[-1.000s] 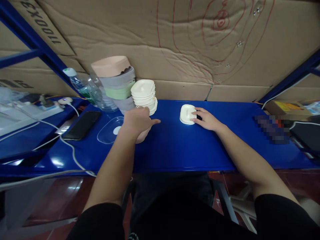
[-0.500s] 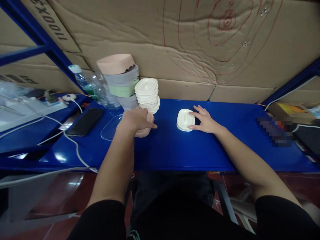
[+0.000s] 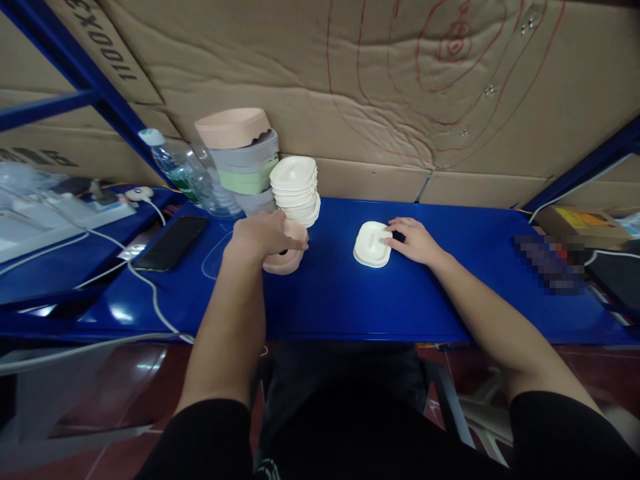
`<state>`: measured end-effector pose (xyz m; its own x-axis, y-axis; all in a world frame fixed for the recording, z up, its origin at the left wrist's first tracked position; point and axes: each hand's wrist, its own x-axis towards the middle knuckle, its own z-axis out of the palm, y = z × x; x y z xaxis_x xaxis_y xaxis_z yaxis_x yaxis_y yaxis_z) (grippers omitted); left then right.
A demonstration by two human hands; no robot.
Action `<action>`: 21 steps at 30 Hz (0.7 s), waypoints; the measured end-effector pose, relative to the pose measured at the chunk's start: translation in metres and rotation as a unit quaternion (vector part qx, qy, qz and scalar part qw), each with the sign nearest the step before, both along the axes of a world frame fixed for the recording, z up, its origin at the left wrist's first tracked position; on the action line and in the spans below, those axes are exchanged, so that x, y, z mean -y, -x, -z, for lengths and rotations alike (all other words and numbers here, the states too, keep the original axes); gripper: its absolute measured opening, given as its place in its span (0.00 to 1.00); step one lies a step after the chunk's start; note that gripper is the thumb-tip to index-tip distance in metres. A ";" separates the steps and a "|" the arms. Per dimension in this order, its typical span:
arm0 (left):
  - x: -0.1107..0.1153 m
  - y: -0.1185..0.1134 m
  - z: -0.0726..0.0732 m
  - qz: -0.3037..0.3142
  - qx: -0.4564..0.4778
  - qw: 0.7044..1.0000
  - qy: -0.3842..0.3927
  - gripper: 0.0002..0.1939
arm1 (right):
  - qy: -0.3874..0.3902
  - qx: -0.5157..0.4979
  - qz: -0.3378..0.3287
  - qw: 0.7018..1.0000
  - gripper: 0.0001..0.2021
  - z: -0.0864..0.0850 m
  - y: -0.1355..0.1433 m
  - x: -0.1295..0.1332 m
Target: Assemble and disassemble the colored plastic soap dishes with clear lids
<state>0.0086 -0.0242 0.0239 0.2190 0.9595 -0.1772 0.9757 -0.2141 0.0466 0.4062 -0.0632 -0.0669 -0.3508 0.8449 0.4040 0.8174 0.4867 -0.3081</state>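
Note:
My left hand is closed on a small pink plastic dish with a dark opening. Its hand covers much of the dish, so the exact grip is partly hidden. My right hand has its thumb and fingertips at the right edge of a white square lid-like piece, which lies flat on the blue table. Behind my left hand rises a stack of similar white pieces. Left of that stack stand nested pink, grey and green tubs. A clear plastic lid is partly covered by my left wrist.
A black phone lies on the blue table at left, with white cables and a power strip beyond it. Clear bottles stand near the tubs. Cardboard walls the back; a box sits far right.
My left hand has shifted slightly left with the pink dish. The white piece has moved slightly toward me, and my right fingers have drawn together at its edge.

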 end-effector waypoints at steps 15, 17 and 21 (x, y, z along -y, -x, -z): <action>0.043 -0.056 -0.001 0.073 -0.031 0.997 0.013 0.56 | 0.112 0.016 0.035 0.993 0.28 -0.019 0.020 0.014; 0.045 -0.057 -0.002 0.089 -0.027 0.996 0.019 0.55 | 0.122 0.017 0.050 0.991 0.28 -0.020 0.019 0.014; 0.041 -0.053 0.004 0.105 0.009 0.994 -0.001 0.47 | 0.133 0.022 0.044 0.990 0.28 -0.022 0.022 0.017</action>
